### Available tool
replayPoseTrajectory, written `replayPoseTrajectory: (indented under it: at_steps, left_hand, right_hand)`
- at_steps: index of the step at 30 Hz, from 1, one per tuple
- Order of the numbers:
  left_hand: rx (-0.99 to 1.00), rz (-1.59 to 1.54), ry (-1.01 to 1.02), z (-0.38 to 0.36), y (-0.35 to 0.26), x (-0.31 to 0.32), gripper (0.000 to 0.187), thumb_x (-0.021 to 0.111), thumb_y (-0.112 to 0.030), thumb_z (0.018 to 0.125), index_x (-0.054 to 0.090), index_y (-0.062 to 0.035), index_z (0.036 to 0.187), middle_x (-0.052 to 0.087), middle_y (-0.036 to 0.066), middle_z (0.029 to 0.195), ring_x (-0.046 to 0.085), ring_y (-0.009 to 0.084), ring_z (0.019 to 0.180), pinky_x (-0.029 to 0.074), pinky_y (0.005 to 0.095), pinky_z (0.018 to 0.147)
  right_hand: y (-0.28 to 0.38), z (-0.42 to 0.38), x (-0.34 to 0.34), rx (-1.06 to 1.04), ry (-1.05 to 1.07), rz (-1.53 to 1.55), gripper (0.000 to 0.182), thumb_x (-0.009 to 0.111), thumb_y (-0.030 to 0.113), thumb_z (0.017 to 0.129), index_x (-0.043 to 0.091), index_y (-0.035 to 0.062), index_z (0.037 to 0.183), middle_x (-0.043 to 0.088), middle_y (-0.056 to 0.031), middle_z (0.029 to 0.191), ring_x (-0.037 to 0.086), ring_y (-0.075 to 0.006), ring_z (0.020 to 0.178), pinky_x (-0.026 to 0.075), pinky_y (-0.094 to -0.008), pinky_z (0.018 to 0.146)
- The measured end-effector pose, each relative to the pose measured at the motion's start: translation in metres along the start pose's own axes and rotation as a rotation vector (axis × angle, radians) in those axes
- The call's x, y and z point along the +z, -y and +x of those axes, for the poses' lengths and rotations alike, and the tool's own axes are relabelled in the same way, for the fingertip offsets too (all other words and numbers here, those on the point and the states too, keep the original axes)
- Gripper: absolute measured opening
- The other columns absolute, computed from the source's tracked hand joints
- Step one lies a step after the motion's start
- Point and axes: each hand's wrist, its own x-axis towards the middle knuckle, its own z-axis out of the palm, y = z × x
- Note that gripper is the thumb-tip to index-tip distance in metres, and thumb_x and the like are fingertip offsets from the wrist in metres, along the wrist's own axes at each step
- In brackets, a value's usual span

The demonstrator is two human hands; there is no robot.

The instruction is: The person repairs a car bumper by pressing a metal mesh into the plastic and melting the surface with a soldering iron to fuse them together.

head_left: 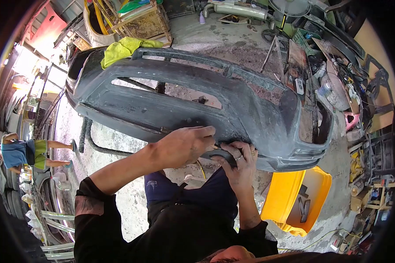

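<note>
Pressing against the lower edge of the grey bumper, left hand closed round a thin tool, its tip hidden; right hand curled, gripping the same edge just beside it; yellow bin near

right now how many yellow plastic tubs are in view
1: a yellow plastic tub on the concrete floor, below the grey car bumper's right end, beside the right hand. Clutter could hide others.
</note>
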Motion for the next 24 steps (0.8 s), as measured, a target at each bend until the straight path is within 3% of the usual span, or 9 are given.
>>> replayPoseTrajectory:
  at_steps: [4, 6, 7, 9, 12, 19, 22, 24]
  left_hand:
    - [0.009, -0.039, 0.086, 0.004, 0.003, -0.005, 0.019, 0.071, 0.0, 0.087, 0.062, 0.0019, 0.103, 0.059, 0.017, 0.114, 0.072, 0.037, 0.098, 0.062, 0.0474, 0.086]
    - [-0.061, 0.016, 0.104, 0.003, -0.007, -0.007, 0.025, 0.072, -0.006, 0.087, 0.063, -0.0004, 0.11, 0.06, 0.009, 0.114, 0.068, 0.0292, 0.115, 0.062, 0.0402, 0.097]
    - [-0.064, 0.017, 0.103, 0.002, -0.009, -0.005, 0.025, 0.072, -0.006, 0.087, 0.063, -0.0004, 0.11, 0.06, 0.009, 0.114, 0.068, 0.0292, 0.115, 0.062, 0.0402, 0.097]
    - [0.021, 0.058, -0.036, 0.0, -0.011, 0.002, 0.025, 0.072, -0.006, 0.086, 0.061, -0.0003, 0.108, 0.059, 0.011, 0.113, 0.07, 0.0307, 0.108, 0.063, 0.0414, 0.095]
    - [-0.103, 0.041, 0.042, 0.001, -0.018, 0.002, 0.026, 0.072, -0.007, 0.085, 0.062, -0.0007, 0.108, 0.059, 0.013, 0.114, 0.072, 0.0318, 0.103, 0.064, 0.0417, 0.094]
    - [-0.006, -0.028, -0.025, 0.001, 0.001, -0.005, 0.016, 0.072, -0.006, 0.09, 0.062, -0.0019, 0.102, 0.057, 0.016, 0.113, 0.07, 0.0362, 0.099, 0.061, 0.0481, 0.089]
    - [-0.1, -0.168, -0.064, 0.006, 0.005, -0.009, 0.013, 0.072, -0.008, 0.095, 0.063, -0.003, 0.103, 0.057, 0.015, 0.111, 0.068, 0.0381, 0.098, 0.06, 0.0486, 0.089]
    - [-0.088, -0.244, -0.03, 0.009, 0.01, -0.009, 0.011, 0.07, -0.008, 0.099, 0.072, -0.0041, 0.11, 0.061, 0.012, 0.106, 0.068, 0.035, 0.098, 0.058, 0.0473, 0.087]
  right_hand:
    - [-0.004, -0.002, 0.002, -0.032, -0.008, -0.005, 0.042, 0.092, 0.032, 0.083, 0.082, 0.0187, 0.122, 0.069, -0.0024, 0.113, 0.063, -0.0282, 0.107, 0.044, -0.0454, 0.093]
    - [-0.005, -0.001, 0.002, -0.075, -0.005, -0.006, 0.04, 0.091, 0.029, 0.083, 0.084, 0.0189, 0.12, 0.07, -0.0013, 0.113, 0.063, -0.0271, 0.107, 0.044, -0.0449, 0.094]
    - [-0.005, -0.001, 0.002, -0.077, -0.003, -0.003, 0.04, 0.091, 0.029, 0.083, 0.084, 0.0189, 0.12, 0.07, -0.0013, 0.113, 0.063, -0.0271, 0.107, 0.044, -0.0449, 0.094]
    - [-0.006, -0.001, 0.002, -0.085, 0.002, 0.018, 0.038, 0.091, 0.026, 0.083, 0.086, 0.0185, 0.119, 0.072, -0.0009, 0.114, 0.063, -0.0269, 0.108, 0.044, -0.0447, 0.094]
    - [-0.007, -0.002, 0.002, -0.087, -0.002, 0.019, 0.039, 0.091, 0.025, 0.082, 0.086, 0.0176, 0.12, 0.072, -0.0011, 0.116, 0.064, -0.0272, 0.108, 0.044, -0.0449, 0.094]
    - [-0.007, -0.005, 0.006, -0.03, -0.038, -0.01, 0.045, 0.093, 0.032, 0.081, 0.081, 0.0159, 0.122, 0.071, -0.0035, 0.115, 0.063, -0.0295, 0.107, 0.045, -0.0472, 0.096]
    - [-0.006, -0.004, 0.006, -0.007, -0.042, -0.01, 0.046, 0.094, 0.036, 0.081, 0.078, 0.0157, 0.12, 0.069, -0.0042, 0.114, 0.063, -0.0301, 0.107, 0.046, -0.0485, 0.096]
    - [-0.006, -0.004, 0.007, -0.007, -0.039, -0.031, 0.043, 0.095, 0.036, 0.081, 0.077, 0.0161, 0.115, 0.069, -0.0038, 0.113, 0.063, -0.0303, 0.106, 0.046, -0.0486, 0.097]
